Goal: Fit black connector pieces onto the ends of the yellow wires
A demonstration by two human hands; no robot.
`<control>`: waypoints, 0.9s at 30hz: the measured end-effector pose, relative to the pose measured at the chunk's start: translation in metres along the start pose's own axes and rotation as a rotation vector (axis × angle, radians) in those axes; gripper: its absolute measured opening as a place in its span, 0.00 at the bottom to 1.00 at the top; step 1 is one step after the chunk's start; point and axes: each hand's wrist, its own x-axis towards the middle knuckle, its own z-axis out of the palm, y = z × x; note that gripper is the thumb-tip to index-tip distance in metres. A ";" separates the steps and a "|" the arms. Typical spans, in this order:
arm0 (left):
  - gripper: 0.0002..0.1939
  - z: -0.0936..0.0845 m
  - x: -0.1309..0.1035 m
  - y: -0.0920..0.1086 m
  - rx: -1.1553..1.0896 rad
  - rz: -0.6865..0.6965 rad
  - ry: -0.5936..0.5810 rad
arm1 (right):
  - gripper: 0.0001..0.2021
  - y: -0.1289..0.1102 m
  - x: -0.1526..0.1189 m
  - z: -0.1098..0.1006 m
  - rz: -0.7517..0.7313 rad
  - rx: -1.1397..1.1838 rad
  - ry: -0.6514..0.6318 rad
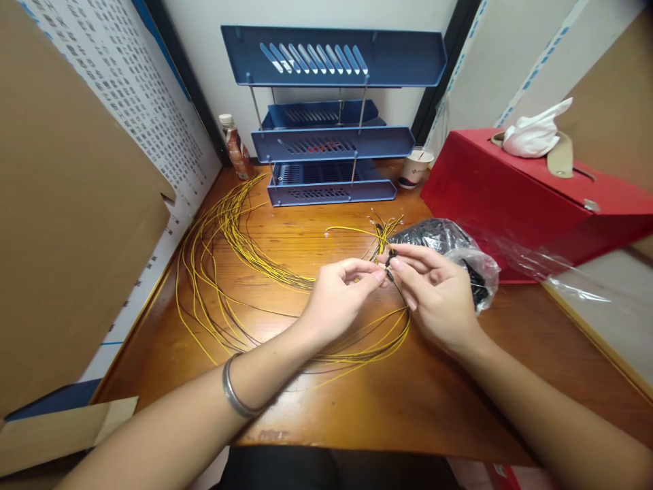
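My left hand (347, 289) and my right hand (441, 296) meet above the middle of the table, fingertips almost touching. Between the right thumb and forefinger is a small black part (392, 256); its exact kind is too small to tell. My left thumb and forefinger pinch a thin wire right beside it, partly hidden by the fingers. Long yellow and dark wires (232, 235) curve in a loose loop around the left and under my forearm. Their bunched ends (383, 235) stick up just beyond my fingers. A clear plastic bag (433, 236) of black pieces lies behind my right hand.
A blue tiered tray rack (334, 143) stands at the back, between a bottle (236, 146) and a paper cup (415, 168). To the right is a red box (510, 197) with white tissue (533, 129) on top. Cardboard (66, 204) borders the left side.
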 end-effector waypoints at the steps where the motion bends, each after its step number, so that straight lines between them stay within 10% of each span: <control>1: 0.05 0.000 0.000 0.000 0.004 -0.003 0.000 | 0.12 0.000 0.000 0.000 -0.005 0.009 -0.003; 27: 0.07 -0.003 0.003 -0.007 0.127 0.134 0.027 | 0.08 0.001 -0.003 0.001 -0.117 -0.086 -0.024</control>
